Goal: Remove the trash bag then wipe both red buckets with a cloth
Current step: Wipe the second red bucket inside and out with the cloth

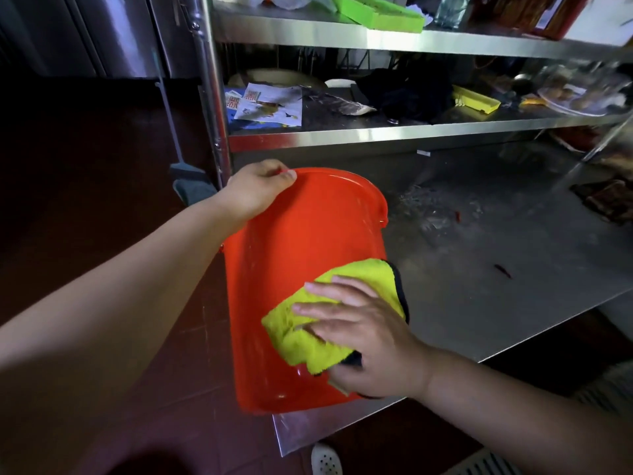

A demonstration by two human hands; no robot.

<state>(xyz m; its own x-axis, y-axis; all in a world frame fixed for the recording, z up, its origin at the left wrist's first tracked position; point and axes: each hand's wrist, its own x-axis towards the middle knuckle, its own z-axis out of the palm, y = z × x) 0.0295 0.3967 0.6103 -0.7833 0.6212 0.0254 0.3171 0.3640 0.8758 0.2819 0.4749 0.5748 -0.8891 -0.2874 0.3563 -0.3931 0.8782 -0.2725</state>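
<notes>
Right fingers (329, 308): spread almost straight, pressing flat on a fluffy yellow-green microfibre cloth with a dark trim (329, 317); nothing is gripped.
Right hand (370, 341): palm down, lying over the lower edge of the cloth, which is bunched in soft folds.
Left fingers (274, 174): curled over the far rim of a smooth, glossy red plastic bucket (298, 241).
Left hand (257, 190): clasps that rim and steadies the bucket.
Bucket: tipped on its side, curved wall up, its mouth facing away from the person; a rounded lip runs around the rim. The cloth lies against the wall near the base.
Desk: brushed stainless-steel desk (496, 269), dull and smeared; the bucket overhangs its near left corner.
Shelf: a steel shelf (376, 132) behind carries printed paper sheets (270, 104) and a flat yellow plastic tray (476, 99).
Floor: dark reddish tile floor (102, 166).
</notes>
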